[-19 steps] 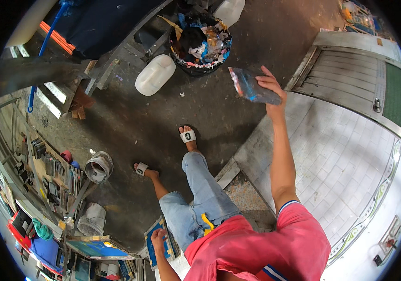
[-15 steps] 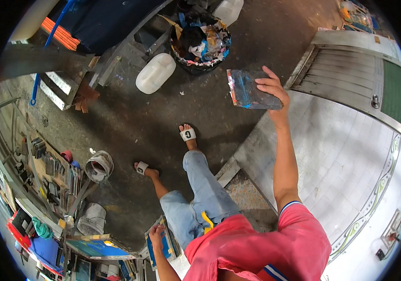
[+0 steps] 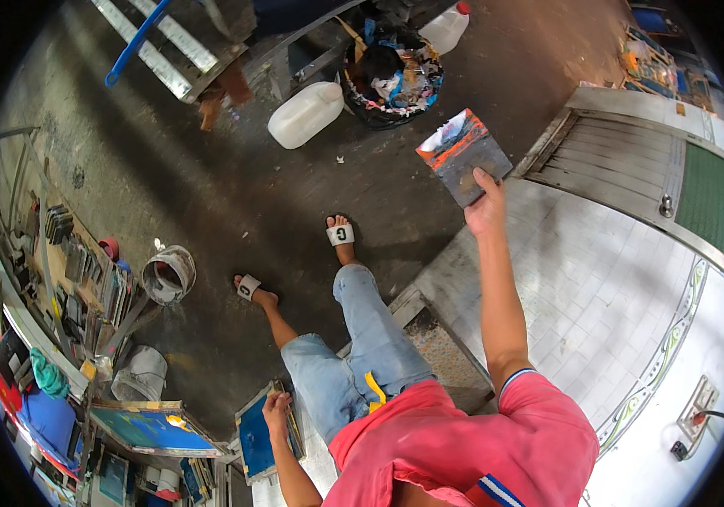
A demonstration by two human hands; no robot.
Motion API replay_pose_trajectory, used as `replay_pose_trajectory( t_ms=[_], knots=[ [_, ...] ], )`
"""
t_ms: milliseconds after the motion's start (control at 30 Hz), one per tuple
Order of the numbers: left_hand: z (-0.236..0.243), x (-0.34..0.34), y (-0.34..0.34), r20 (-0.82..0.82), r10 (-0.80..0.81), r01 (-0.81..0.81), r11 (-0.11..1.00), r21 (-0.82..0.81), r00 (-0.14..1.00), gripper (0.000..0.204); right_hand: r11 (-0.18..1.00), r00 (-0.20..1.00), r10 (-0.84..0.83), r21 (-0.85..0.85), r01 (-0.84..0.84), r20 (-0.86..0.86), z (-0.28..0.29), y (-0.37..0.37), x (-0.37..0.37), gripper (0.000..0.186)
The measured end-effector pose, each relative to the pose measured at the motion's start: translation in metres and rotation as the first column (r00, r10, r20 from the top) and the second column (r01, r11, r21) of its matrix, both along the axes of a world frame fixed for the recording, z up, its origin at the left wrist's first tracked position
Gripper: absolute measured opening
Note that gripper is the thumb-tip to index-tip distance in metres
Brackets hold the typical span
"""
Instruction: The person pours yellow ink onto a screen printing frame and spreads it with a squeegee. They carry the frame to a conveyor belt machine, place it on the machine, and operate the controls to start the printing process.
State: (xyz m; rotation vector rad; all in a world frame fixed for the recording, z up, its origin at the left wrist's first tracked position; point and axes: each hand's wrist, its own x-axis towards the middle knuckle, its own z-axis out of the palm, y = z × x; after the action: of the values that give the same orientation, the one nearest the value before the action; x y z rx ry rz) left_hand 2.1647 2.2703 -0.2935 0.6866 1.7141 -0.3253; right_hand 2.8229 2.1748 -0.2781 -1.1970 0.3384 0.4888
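Observation:
A flat, dark grey rectangular plate (image 3: 473, 160) is in my right hand (image 3: 487, 203), with orange and white paint smeared along its far edge. My thumb lies across its face; the fingers behind it are hidden. Held out at the end of my stretched arm, it is above the dark floor, close to the white tiled surface. Low beside my thigh is my left hand (image 3: 276, 412), its fingers loosely bent, with nothing visible in them. Right by that hand, a framed blue panel (image 3: 258, 439) stands tilted; I cannot tell whether my fingers touch it.
Ahead are a full rubbish bin (image 3: 396, 80) and a white plastic jug (image 3: 304, 116). Dirty buckets (image 3: 169, 275) and racks of flat plates (image 3: 92, 275) are on the left. At my right are a tiled ledge (image 3: 565, 253) and a louvred door (image 3: 607, 152).
My right hand has turned the plate, so its paint-smeared edge now points away and its face shows. The view has shifted slightly. My left hand stays low beside the framed panel.

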Motion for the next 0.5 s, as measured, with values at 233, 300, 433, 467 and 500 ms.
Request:
replay_pose_trajectory(
  t_ms=[233,300,433,467,500],
  knots=[
    [-0.008,-0.014,-0.008,-0.012,-0.016,0.016,1.0,-0.009,1.0,0.032,0.924,1.0,0.011,-0.382,-0.004,0.016,-0.052,-0.009,-0.027,0.021],
    [-0.005,-0.012,-0.007,-0.004,-0.024,0.024,1.0,-0.012,1.0,0.03,0.804,0.977,0.194,-0.584,-0.109,0.086,-0.074,-0.005,-0.037,0.021],
    [-0.001,-0.006,-0.006,-0.035,-0.016,0.016,1.0,0.005,0.999,0.03,0.411,0.684,0.686,-0.908,-0.084,0.247,-0.101,0.032,-0.037,0.031],
    [0.001,-0.006,-0.007,-0.042,-0.001,0.001,1.0,0.007,0.999,0.03,0.316,0.552,0.792,-0.949,-0.007,0.26,-0.106,0.043,-0.033,0.033],
    [0.0,-0.009,-0.008,-0.048,0.012,-0.012,1.0,0.011,0.999,0.031,0.297,0.503,0.824,-0.955,0.012,0.262,-0.116,0.053,-0.025,0.035]
  ],
)
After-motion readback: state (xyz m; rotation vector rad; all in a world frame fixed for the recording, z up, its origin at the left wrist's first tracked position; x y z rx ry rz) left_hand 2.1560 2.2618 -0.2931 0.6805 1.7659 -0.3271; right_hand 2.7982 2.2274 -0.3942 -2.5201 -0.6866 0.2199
